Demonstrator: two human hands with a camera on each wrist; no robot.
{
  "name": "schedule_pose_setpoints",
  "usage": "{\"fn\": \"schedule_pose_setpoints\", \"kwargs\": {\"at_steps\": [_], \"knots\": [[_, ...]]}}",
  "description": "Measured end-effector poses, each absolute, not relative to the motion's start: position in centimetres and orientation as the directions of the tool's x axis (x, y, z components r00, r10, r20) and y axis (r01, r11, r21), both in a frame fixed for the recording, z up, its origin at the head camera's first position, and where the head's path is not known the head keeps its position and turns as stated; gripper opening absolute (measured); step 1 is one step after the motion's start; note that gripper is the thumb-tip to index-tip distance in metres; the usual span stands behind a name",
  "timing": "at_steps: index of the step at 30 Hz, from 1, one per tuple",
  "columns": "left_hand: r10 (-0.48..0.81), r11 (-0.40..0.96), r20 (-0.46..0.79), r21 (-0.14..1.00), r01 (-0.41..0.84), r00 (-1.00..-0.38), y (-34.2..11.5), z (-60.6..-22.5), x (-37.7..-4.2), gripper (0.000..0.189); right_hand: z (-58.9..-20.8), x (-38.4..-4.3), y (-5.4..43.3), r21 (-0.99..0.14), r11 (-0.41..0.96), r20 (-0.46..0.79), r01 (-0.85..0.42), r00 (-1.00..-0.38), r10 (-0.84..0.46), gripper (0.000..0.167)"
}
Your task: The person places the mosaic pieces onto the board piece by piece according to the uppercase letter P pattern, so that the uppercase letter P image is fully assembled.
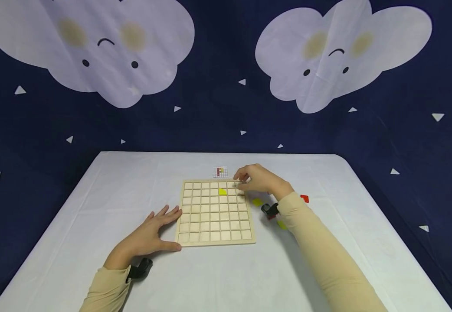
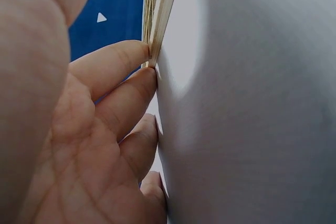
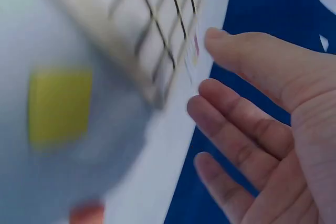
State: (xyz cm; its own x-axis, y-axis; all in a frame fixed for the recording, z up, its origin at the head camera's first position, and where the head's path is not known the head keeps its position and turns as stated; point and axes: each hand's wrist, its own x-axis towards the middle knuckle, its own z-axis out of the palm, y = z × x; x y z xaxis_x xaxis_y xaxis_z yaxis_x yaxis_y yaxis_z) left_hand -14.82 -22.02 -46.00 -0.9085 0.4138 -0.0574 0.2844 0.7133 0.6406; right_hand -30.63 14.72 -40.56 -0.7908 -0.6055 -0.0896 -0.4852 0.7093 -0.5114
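A square wooden grid board (image 1: 215, 244) lies on the white table, with one yellow tile (image 1: 222, 191) in a cell of its second row from the back. My left hand (image 1: 149, 234) rests at the board's left edge, fingers spread; in the left wrist view its fingertips (image 2: 142, 51) touch the board's side. My right hand (image 1: 263, 178) hovers over the far right corner of the board. In the right wrist view its thumb and fingers stand apart with nothing between them. A small printed pattern card (image 1: 221, 172) lies just behind the board.
Loose pieces lie right of the board, partly hidden by the right arm: a yellow tile (image 1: 257, 202), another yellow piece (image 1: 282, 225) and a red piece (image 1: 305, 198). A dark blue curtain (image 1: 218, 130) with clouds hangs behind the table (image 1: 132, 186).
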Motion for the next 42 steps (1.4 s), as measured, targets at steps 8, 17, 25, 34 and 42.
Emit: {"fn": "schedule_pose_setpoints", "kwargs": {"at_steps": [8, 17, 25, 34, 42], "knots": [[0.412, 0.718, -0.062, 0.636, 0.282, -0.909, -22.0, -46.0, -14.8, 0.107, -39.4, -30.9, 19.9, -0.470, 0.803, -0.200, -0.365, -0.843, -0.500, 0.036], [0.409, 0.715, -0.064, 0.643, 0.276, -0.910, -21.9, -46.0, -14.7, 0.107, -40.2, -30.8, 22.9, -0.450, 0.845, -0.274, -0.289, -0.855, -0.439, 0.031], [0.410, 0.713, -0.059, 0.644, 0.279, -0.910, -22.0, -46.2, -14.8, 0.107, -40.8, -30.7, 23.2, -0.447, 0.859, -0.293, -0.250, -0.867, -0.404, 0.027], [0.412, 0.711, -0.056, 0.643, 0.283, -0.909, -22.0, -46.2, -14.9, 0.108, -41.4, -30.9, 23.1, -0.395, 0.882, -0.268, -0.257, -0.886, -0.378, 0.021], [0.412, 0.710, -0.054, 0.645, 0.284, -0.909, -22.0, -46.3, -14.9, 0.107, -41.4, -30.5, 22.9, -0.391, 0.889, -0.250, -0.236, -0.903, -0.350, 0.018]]}}
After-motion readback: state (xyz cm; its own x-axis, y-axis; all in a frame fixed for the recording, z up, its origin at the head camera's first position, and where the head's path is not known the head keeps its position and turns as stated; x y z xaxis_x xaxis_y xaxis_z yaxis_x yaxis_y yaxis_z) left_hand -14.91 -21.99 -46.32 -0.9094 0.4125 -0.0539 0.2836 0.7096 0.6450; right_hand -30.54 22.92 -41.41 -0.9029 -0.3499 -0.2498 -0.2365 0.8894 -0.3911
